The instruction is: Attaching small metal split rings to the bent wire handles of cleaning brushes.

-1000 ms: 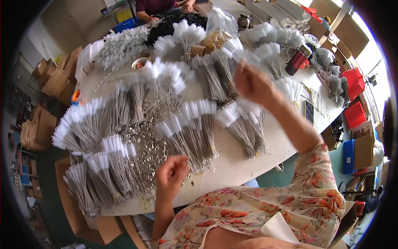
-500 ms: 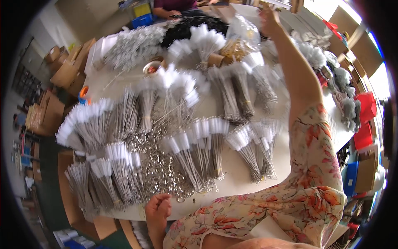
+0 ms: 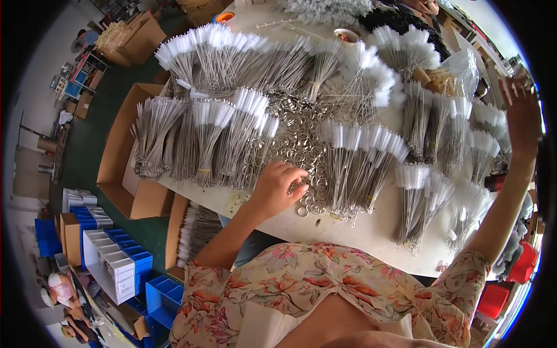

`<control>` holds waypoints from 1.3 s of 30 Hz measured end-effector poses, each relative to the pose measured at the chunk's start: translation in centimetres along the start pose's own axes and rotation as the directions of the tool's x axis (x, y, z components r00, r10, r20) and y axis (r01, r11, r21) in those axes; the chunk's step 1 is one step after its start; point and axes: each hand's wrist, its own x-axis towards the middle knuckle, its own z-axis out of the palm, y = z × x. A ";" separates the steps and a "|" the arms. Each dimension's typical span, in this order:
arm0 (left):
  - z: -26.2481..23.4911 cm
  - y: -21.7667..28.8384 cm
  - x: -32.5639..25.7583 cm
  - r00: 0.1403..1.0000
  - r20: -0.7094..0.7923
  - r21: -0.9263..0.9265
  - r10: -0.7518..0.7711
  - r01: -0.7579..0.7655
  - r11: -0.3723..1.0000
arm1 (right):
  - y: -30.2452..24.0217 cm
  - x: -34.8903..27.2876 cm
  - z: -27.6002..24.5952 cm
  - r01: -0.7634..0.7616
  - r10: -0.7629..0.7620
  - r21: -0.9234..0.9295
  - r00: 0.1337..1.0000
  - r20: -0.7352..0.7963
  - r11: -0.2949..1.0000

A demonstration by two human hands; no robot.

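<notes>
Now | left hand [image 3: 277, 188] fingers pinched into ring pile [image 3: 301, 145] | right hand [image 3: 522, 113] open, raised far beyond ring pile, holding nothing

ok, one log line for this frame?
left hand: on metal rings | right hand: raised at far right, empty | table: bundled wire brushes

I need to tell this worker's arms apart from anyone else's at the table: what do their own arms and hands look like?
Both arms are bare from just above the elbow down. The short sleeves belong to a loose floral top: cream ground with pink, orange and green flowers. The left hand and right hand are bare, with no gloves. No watch, bracelet or ring shows on either, though the right hand sits at the bent rim of the picture, so fine detail there is unclear.
</notes>
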 end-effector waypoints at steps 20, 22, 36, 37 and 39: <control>-15.7 -25.9 19.4 0.849 -0.347 0.607 -0.399 0.527 0.595 | 25.8 5.5 1.4 -0.700 0.159 -0.612 0.696 -0.700 0.368; -16.2 -24.4 18.9 0.819 -0.402 0.551 -0.410 0.574 0.606 | 27.6 7.5 1.2 -0.692 0.171 -0.592 0.697 -0.696 0.413; -7.1 -18.5 26.0 0.963 -0.105 0.524 -0.246 0.264 0.810 | 29.2 12.5 0.7 -0.379 -0.285 -0.501 0.498 -0.819 0.778; -6.1 -20.9 26.1 0.952 0.025 0.488 -0.306 0.255 0.835 | 28.8 13.1 -1.9 -0.254 -0.342 -0.549 0.560 -0.755 0.796; -5.6 -23.9 25.6 0.927 0.126 0.447 -0.353 0.264 0.855 | 24.5 12.5 -1.5 -0.137 -0.319 -0.530 0.665 -0.675 0.837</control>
